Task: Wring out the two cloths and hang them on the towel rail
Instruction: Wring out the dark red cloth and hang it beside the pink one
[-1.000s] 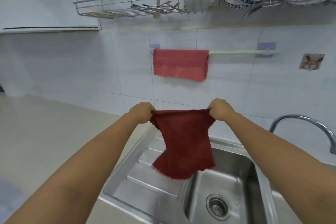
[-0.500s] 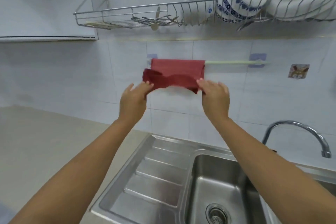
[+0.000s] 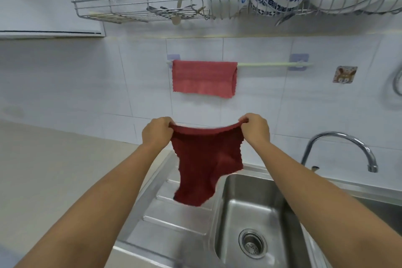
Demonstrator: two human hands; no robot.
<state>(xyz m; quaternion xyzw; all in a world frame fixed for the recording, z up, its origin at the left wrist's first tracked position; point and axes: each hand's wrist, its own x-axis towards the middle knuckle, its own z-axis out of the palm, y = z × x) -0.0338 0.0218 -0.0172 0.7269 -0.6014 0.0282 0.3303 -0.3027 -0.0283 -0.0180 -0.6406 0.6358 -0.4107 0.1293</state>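
Observation:
A dark red cloth (image 3: 206, 163) hangs spread out between my two hands above the sink's draining board. My left hand (image 3: 157, 131) grips its top left corner and my right hand (image 3: 254, 128) grips its top right corner. On the tiled wall behind, a lighter red cloth (image 3: 203, 78) is draped over the left half of a pale towel rail (image 3: 272, 64). The right half of the rail is bare. My hands are well below the rail.
A steel sink (image 3: 250, 213) with a drain (image 3: 252, 242) lies below, its ribbed draining board (image 3: 174, 217) to the left. A curved tap (image 3: 343, 148) stands at the right. A wire dish rack (image 3: 195, 4) with bowls hangs overhead. A beige counter (image 3: 54, 169) extends left.
Half a second ago the dark cloth was flicked up in front of the rail; now my hands have come down and it hangs spread open over the sink again.

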